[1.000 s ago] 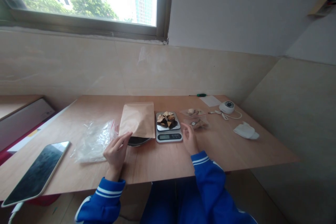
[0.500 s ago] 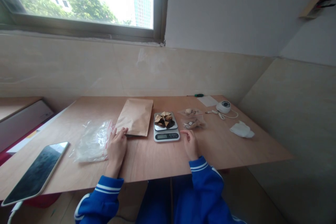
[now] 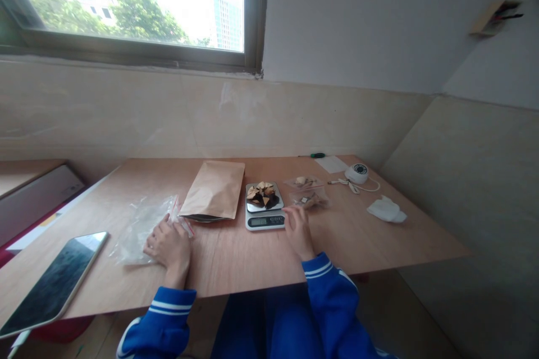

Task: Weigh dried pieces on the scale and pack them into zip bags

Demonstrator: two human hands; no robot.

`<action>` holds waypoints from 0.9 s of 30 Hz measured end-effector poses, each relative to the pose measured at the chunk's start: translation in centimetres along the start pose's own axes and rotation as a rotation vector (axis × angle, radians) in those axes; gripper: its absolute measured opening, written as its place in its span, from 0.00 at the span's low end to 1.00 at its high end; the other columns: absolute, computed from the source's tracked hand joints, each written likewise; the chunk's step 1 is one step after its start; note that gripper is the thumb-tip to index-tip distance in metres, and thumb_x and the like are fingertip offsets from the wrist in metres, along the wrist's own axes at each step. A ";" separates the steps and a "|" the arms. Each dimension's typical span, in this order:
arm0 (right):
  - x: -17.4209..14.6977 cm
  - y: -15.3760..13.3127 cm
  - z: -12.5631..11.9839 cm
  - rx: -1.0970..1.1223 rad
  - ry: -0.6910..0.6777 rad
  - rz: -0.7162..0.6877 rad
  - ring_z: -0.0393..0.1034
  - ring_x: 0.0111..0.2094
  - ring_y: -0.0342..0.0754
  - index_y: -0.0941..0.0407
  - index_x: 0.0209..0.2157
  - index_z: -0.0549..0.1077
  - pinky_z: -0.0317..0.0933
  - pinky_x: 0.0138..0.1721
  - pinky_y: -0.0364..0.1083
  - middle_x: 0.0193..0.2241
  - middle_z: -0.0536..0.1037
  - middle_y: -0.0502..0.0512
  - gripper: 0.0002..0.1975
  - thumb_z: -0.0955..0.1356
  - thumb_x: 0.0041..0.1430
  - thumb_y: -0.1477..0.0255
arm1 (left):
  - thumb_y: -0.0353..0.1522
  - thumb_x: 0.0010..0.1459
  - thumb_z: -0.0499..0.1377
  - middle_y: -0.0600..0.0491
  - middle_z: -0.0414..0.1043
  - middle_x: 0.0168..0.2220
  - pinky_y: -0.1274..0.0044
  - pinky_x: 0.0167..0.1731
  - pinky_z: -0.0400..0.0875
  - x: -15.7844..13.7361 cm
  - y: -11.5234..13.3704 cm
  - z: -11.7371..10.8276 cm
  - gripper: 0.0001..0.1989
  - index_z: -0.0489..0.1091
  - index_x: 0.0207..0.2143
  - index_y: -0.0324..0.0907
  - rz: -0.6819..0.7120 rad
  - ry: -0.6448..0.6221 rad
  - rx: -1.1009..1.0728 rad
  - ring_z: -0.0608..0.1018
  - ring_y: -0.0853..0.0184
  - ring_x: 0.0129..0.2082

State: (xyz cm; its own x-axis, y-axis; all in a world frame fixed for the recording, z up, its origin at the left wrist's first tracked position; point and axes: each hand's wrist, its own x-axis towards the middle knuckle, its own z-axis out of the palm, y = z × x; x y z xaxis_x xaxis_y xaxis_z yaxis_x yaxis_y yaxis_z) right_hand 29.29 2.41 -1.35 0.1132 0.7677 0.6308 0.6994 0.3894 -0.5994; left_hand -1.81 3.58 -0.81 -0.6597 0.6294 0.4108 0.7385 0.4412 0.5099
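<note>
one clear bag (image 3: 133, 235) spreads leftward beneath the nearer, curled left hand (image 3: 169, 244), grip unclear; right hand (image 3: 298, 230), loosely open, meets the scale (image 3: 261, 222).

Left of centre, the left hand (image 3: 169, 245) lay over a clear plastic bag (image 3: 135, 240); just below centre, the right hand (image 3: 300, 231) was at the right edge of a digital scale (image 3: 249, 221) bearing dried brown pieces (image 3: 264, 195). A kraft-paper pouch (image 3: 217, 188) lay beside it, a smartphone (image 3: 54, 283) at lower left.

Paper bag (image 3: 214, 190) between plastic bag (image 3: 135, 231) and scale (image 3: 264, 223), pouches (image 3: 312, 199) farther right
</note>
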 end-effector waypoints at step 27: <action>6.6 -3.0 -0.4 0.255 0.009 0.052 0.66 0.50 0.53 0.54 0.44 0.74 0.61 0.51 0.54 0.46 0.72 0.59 0.17 0.66 0.59 0.58 | 0.32 0.61 0.44 0.40 0.70 0.43 0.59 0.44 0.59 0.0 0.0 -0.4 0.19 0.70 0.48 0.39 -0.037 -0.006 -0.055 0.70 0.52 0.44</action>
State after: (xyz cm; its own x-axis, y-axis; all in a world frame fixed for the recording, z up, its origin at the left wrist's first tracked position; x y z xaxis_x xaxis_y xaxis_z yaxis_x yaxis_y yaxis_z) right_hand 28.26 6.12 4.85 0.1511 0.7860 0.5995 0.4920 0.4662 -0.7353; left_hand -1.92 3.29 -0.51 -0.6857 0.6168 0.3865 0.7045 0.4290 0.5653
